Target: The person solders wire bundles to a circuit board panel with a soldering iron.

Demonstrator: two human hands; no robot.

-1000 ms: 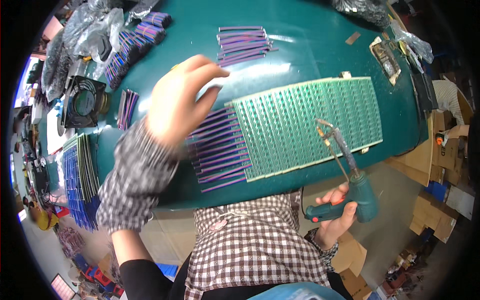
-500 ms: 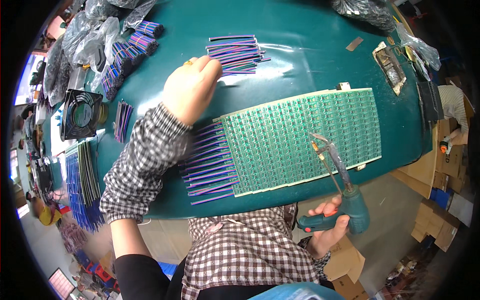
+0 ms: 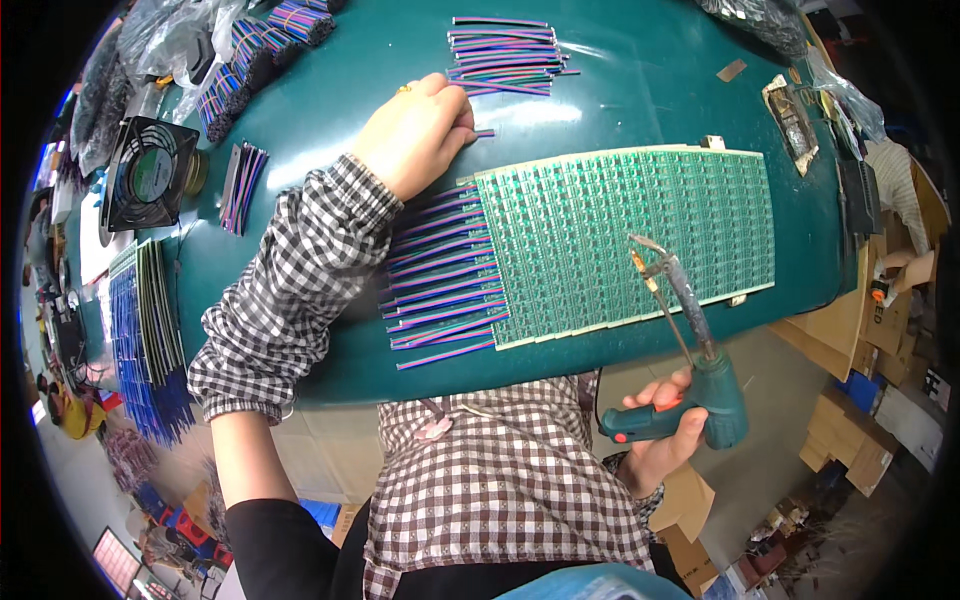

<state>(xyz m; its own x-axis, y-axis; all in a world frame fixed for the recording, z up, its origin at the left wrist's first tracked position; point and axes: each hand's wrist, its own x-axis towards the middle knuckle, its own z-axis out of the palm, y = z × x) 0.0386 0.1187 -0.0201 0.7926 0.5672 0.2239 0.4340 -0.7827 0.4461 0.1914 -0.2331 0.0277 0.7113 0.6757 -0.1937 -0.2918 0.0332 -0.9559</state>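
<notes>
From my remote seat I am seeing the left hand at upper centre, its fingers closing on what looks like a striped wire, though the pinch itself is hiding from me. The wire's free end is pointing rightward, nearly level, just above the upper-left corner of the green circuit board. The left hand is sitting nearer that corner; the right hand, lower right, is gripping a soldering gun.

You have two hands, one ring and one soldering gun at one array of green boards. One fan stands nearby; the wires bunch too tightly to count.
</notes>
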